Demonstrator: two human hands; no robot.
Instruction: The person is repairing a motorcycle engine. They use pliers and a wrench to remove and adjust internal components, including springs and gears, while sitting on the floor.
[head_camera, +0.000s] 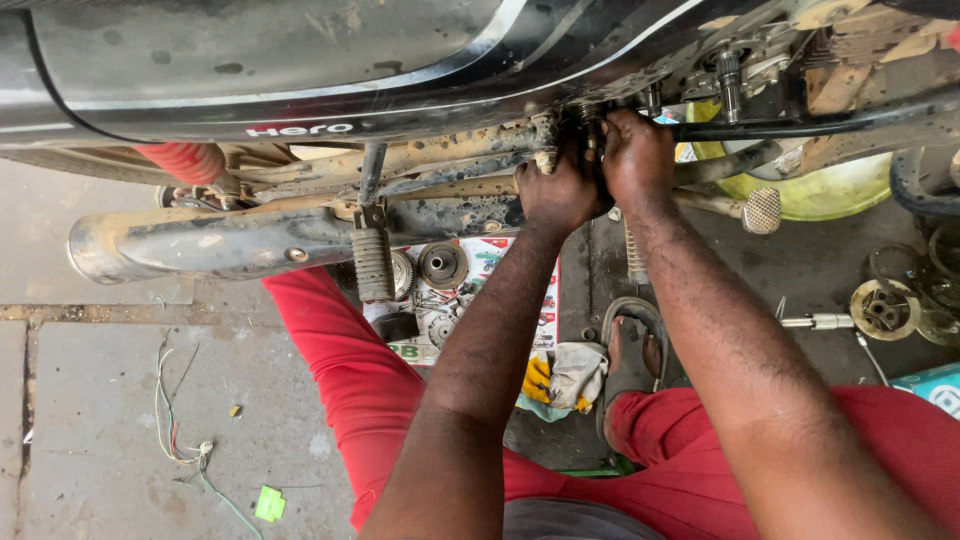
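Mud-caked metal is where both your hands are working, up under the motorcycle's frame (470, 160). Your left hand (560, 190) is curling around a part at the frame's underside, fingers bent and pressing together on it; your right hand (637, 155) is closing in beside it, touching it, fingers hooked over the same spot near a small spring (590, 112). Exactly what you are gripping is hidden behind your knuckles, so I cannot tell the part itself.

Moving outward, the footrest (373, 262) is hanging just to the left of your left forearm, with the rusty exhaust pipe (200, 245) running behind it. The brake pedal (762, 209) is sticking out to the right of your right wrist.

Judging from the floor, disassembly is already well along: gears and a clutch plate (442, 264) are lying on a printed sheet (500, 300) below the frame, a rag (572, 375) is sitting by your sandalled foot (630, 350), and a round metal hub (884, 308) with a socket tool (815, 321) is waiting at the right. Loose wires (175, 420) are trailing on the concrete at left. Those parts lying out suggest refitting remains ahead of you.
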